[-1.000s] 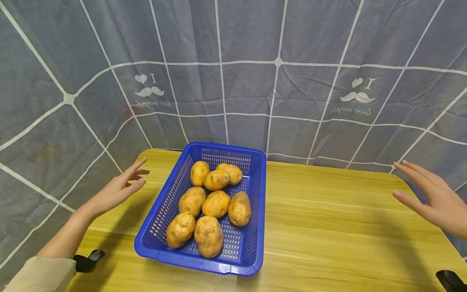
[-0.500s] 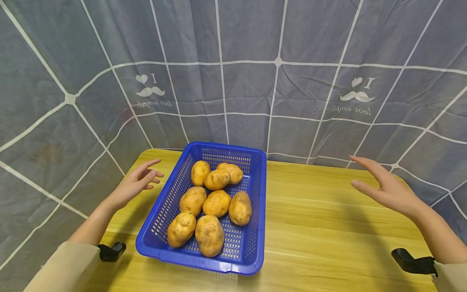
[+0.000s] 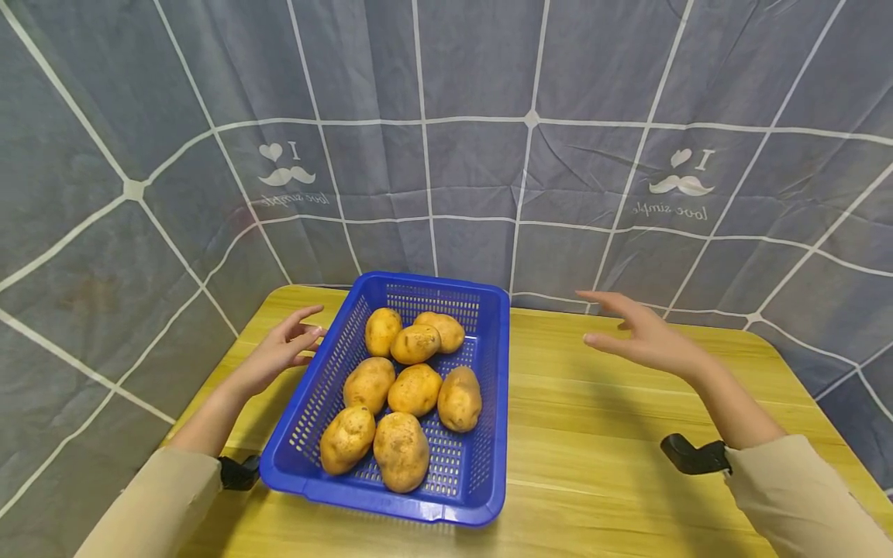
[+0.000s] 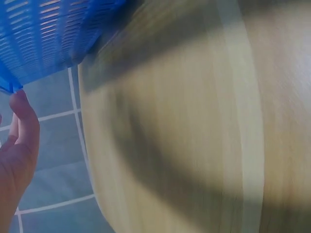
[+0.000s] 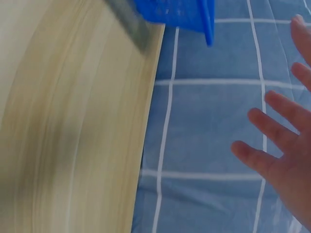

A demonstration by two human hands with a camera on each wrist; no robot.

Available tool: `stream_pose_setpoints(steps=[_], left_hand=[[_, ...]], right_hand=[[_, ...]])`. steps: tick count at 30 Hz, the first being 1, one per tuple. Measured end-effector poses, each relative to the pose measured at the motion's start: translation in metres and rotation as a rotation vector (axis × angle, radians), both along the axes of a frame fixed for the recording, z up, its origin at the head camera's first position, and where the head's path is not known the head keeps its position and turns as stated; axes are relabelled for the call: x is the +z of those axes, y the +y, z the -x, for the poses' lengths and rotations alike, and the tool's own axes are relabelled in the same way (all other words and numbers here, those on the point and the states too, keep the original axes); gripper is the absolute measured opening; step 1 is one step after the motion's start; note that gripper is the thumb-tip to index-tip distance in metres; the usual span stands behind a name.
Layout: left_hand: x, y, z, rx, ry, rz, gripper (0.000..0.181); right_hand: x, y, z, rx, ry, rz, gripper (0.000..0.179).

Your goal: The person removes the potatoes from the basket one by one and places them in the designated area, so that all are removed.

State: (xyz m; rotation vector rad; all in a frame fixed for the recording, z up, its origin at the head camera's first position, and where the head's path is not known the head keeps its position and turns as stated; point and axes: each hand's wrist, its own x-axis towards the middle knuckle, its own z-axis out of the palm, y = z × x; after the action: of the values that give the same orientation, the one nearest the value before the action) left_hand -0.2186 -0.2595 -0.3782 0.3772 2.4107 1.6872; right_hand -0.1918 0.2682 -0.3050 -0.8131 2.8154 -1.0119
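Observation:
A blue plastic basket (image 3: 491, 465) with slotted walls stands on the table, holding several potatoes (image 3: 401, 451). Close by its left rim is my left hand (image 3: 279, 356), fingers loosely bent and nothing held. In the left wrist view a fingertip of the left hand (image 4: 19, 141) appears at the rim of the basket (image 4: 43, 39); whether it touches I cannot tell. To the right, apart from the basket, my right hand (image 3: 645, 337) hovers above the table with its fingers spread. The right wrist view shows the right hand (image 5: 291, 145) with nothing in it and the basket corner (image 5: 180, 14) beyond.
The wooden table (image 3: 593, 480) has rounded corners and carries the basket left of its middle. A grey curtain (image 3: 474, 170) with white grid lines hangs behind and along the left side. Black straps with camera mounts (image 3: 694, 455) sit at both wrists.
My right hand has moved well to the left, toward the basket. The left hand has moved right, up to the left rim. Basket and potatoes stay in place.

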Motion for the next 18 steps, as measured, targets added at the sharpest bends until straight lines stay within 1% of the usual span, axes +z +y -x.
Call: stream_pose_setpoints(steps=[4, 8, 13, 18], left_hand=[[-0.002, 0.000, 0.002, 0.009, -0.050, -0.094, 0.055], [-0.003, -0.001, 0.004, -0.008, -0.071, -0.158, 0.052], [-0.004, 0.002, 0.006, -0.016, -0.086, -0.168, 0.054], [-0.001, 0.006, 0.009, -0.007, -0.106, -0.155, 0.056]], right_hand=[[-0.003, -0.019, 0.012, 0.053, -0.019, -0.004, 0.059], [-0.007, -0.038, 0.023, 0.083, -0.029, 0.013, 0.059], [-0.008, -0.063, 0.033, 0.119, -0.054, 0.053, 0.056], [-0.007, -0.087, 0.041, 0.181, -0.087, 0.074, 0.055]])
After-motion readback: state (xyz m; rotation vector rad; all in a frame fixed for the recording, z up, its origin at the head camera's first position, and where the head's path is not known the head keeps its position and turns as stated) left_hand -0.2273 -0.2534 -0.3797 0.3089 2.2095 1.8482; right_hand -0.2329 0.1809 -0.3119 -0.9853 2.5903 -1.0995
